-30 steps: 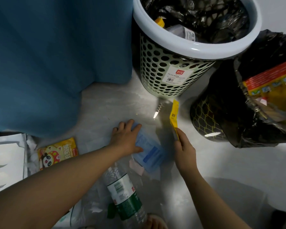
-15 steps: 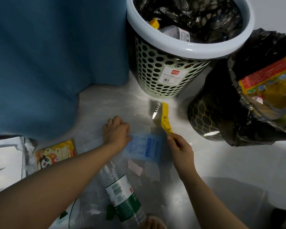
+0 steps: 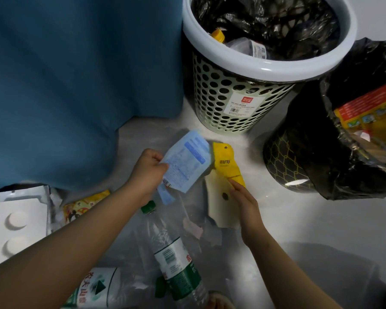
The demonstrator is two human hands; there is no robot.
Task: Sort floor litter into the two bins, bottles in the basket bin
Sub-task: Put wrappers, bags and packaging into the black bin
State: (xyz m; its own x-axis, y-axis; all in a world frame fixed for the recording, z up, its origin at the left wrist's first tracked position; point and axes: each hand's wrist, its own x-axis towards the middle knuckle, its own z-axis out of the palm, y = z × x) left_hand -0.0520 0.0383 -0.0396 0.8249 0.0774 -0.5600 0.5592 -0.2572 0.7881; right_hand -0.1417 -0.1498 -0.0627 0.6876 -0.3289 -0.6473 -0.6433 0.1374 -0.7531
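Litter-sorting on a pale floor (image 3: 310, 219): the left hand (image 3: 146, 171) has raised a blue packet (image 3: 186, 161) that lay flat under its palm a second ago. It now pinches the packet's lower corner between thumb and curled fingers, clear of the ground. The right hand (image 3: 245, 204) keeps its fingertip pinch on a yellow wrapper (image 3: 225, 162), which has turned broadside; the pale card beneath it may be part of the same piece, though the view does not settle that.

Both pieces hang just in front of the basket bin (image 3: 265, 66) and near the black-bagged bin (image 3: 283, 157) to its right. Neither is a bottle, so both look bound for the black bag.

One bottle (image 3: 247, 46) lies inside the basket already. A green-capped bottle (image 3: 176, 257) and a second labelled bottle (image 3: 96, 286) lie on the floor between the forearms, not yet sorted, so the bottle half of the job remains.
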